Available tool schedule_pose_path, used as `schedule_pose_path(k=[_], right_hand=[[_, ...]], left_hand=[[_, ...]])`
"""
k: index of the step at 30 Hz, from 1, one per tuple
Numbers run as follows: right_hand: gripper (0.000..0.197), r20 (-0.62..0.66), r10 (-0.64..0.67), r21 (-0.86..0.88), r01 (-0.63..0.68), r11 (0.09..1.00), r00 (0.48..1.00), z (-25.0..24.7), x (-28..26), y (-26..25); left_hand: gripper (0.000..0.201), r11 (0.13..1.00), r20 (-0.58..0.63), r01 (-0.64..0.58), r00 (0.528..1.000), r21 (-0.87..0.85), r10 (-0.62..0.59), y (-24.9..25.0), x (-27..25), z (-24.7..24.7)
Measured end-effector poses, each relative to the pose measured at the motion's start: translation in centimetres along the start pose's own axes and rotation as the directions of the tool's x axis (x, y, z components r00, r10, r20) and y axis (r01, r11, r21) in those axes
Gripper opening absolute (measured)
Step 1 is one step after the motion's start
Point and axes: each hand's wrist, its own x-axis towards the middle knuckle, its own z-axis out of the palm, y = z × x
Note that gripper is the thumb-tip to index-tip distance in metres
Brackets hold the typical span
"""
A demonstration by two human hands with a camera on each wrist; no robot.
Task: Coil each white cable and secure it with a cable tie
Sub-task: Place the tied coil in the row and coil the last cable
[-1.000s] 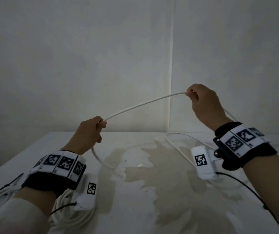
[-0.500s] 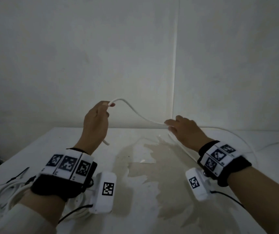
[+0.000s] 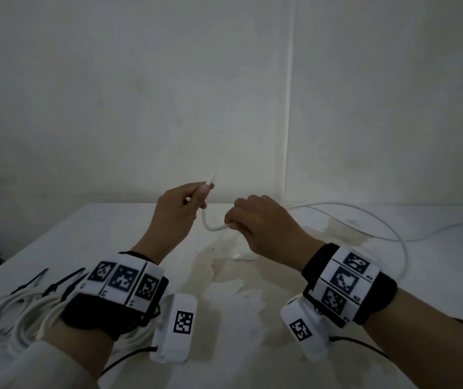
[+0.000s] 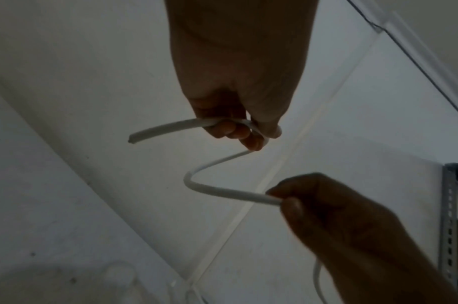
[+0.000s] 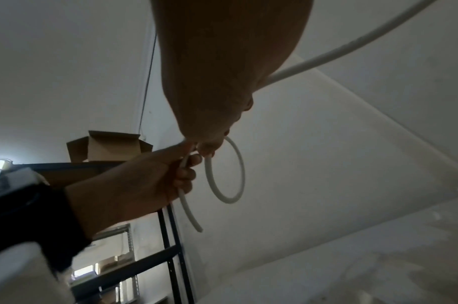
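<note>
A thin white cable (image 3: 213, 226) hangs in a short loop between my two hands above the table. My left hand (image 3: 181, 209) pinches it near its cut end (image 3: 211, 179), which sticks up past the fingertips. My right hand (image 3: 255, 220) grips the cable a little further along. From there the cable trails right in a wide arc (image 3: 387, 226) over the table. The left wrist view shows the loop (image 4: 204, 185) bent between both hands, and the right wrist view shows it as a small ring (image 5: 228, 170). A coiled white cable bundle (image 3: 8, 318) lies at the near left with black cable ties (image 3: 56, 284).
The white table (image 3: 252, 360) has a large stain (image 3: 238, 282) in its middle. A white wall corner (image 3: 289, 122) stands behind the far edge. The right wrist view shows a dark metal shelf (image 5: 171, 236) with a cardboard box (image 5: 111, 146) on top.
My hands have come close together. The right hand dropped from high up to the table's far side, then slid in toward the left, so the straight span of cable became a small loop.
</note>
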Motion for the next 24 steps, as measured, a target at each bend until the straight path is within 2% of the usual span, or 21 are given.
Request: schedule_pose_path(k=[4,8,13,15,18,20,24], right_hand=[[0.028,-0.006,0.102,0.12,-0.1,0.988,0.995,-1.1,1.1,-0.3],[0.025,0.02,0.242,0.206,-0.241,0.948,0.97,-1.9,2.1,0.2],[0.016,0.154,0.388,0.313,-0.418,0.853,0.909,-2.9,1.7,0.2],[0.018,0.235,0.431,0.342,-0.489,0.802,0.871,-3.1,1.6,-0.1],[0.028,0.363,0.426,0.299,-0.536,0.789,0.829,-3.3,1.5,0.1],[0.027,0.388,0.414,0.362,-0.549,0.753,0.823,-3.4,1.4,0.3],[0.029,0.37,0.446,0.528,-0.579,0.621,0.815,-4.0,1.1,0.2]], left_hand=[[0.029,0.996,0.104,0.01,0.994,0.085,-0.019,0.5,-0.9,1.1],[0.05,0.995,0.159,0.079,0.985,-0.066,-0.068,1.5,-1.4,1.5],[0.025,0.998,0.253,0.059,0.966,0.016,-0.061,2.0,-1.5,1.0],[0.025,0.998,0.295,0.064,0.953,0.01,-0.064,1.9,-1.6,0.9],[0.027,0.996,0.33,0.08,0.942,-0.027,-0.067,2.0,-1.9,0.8],[0.029,0.995,0.336,0.083,0.94,-0.053,-0.06,2.1,-2.1,0.8],[0.027,0.998,0.295,0.064,0.954,-0.023,-0.054,2.0,-2.0,0.8]])
